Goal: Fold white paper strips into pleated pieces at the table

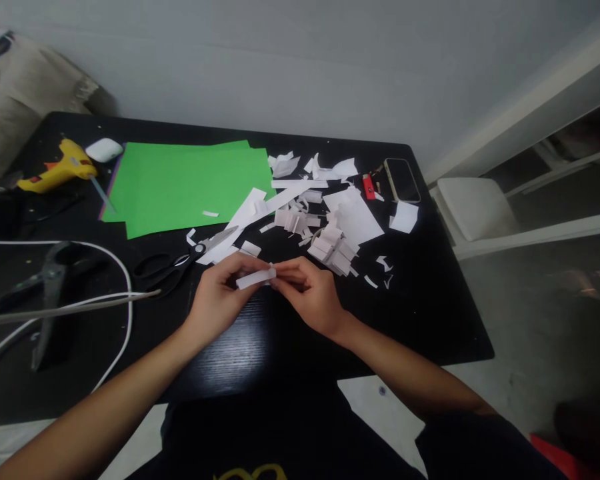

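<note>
A small white paper strip (254,278) is pinched between both hands above the front part of the black table. My left hand (225,283) is closed on the strip's left portion, thumb below and fingers above. My right hand (307,290) grips its right end with thumb and fingertips, where the paper looks folded; the exact fold is partly hidden by the fingers. Just beyond the hands lie folded white paper pieces (333,248) in a heap and long paper strips (285,197). Black-handled scissors (173,267) lie left of my left hand, blades resting on the strips.
Green sheets (195,187) lie at the back left, beside a yellow glue gun (63,167) and a white case (104,150). A white cable (127,280) loops near pliers (55,287). A phone (403,180) and red lighter (369,187) lie at the back right.
</note>
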The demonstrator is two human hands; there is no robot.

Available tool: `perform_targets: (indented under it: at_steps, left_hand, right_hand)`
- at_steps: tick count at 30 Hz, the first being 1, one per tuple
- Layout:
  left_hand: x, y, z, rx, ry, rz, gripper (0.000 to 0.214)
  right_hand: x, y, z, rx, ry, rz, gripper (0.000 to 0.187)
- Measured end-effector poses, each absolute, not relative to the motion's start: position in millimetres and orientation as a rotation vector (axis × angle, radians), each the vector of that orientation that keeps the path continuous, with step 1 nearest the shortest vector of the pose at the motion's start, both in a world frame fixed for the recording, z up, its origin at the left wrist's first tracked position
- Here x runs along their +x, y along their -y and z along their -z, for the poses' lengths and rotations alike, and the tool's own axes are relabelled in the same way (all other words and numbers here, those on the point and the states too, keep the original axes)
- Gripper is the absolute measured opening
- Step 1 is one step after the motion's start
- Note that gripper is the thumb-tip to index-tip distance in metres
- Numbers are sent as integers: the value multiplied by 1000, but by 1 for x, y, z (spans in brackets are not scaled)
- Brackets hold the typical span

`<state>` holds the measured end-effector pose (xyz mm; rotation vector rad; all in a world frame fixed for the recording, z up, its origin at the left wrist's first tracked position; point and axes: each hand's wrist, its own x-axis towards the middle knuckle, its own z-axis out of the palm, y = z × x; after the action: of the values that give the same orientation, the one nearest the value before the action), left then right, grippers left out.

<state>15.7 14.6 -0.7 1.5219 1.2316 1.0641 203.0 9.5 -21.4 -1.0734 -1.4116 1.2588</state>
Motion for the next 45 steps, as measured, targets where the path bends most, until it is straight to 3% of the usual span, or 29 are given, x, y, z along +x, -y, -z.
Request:
perform_targets:
  at_steps: [18, 45]
  left_hand:
    - [10, -12, 7, 1901, -1218, -1061, 12]
    - [13, -10, 7, 1665, -1273, -1075, 10]
  right_hand:
    - [203, -11, 21, -1082, 1311, -1312, 12]
    - [200, -6, 9, -1094, 1425, -1169, 19]
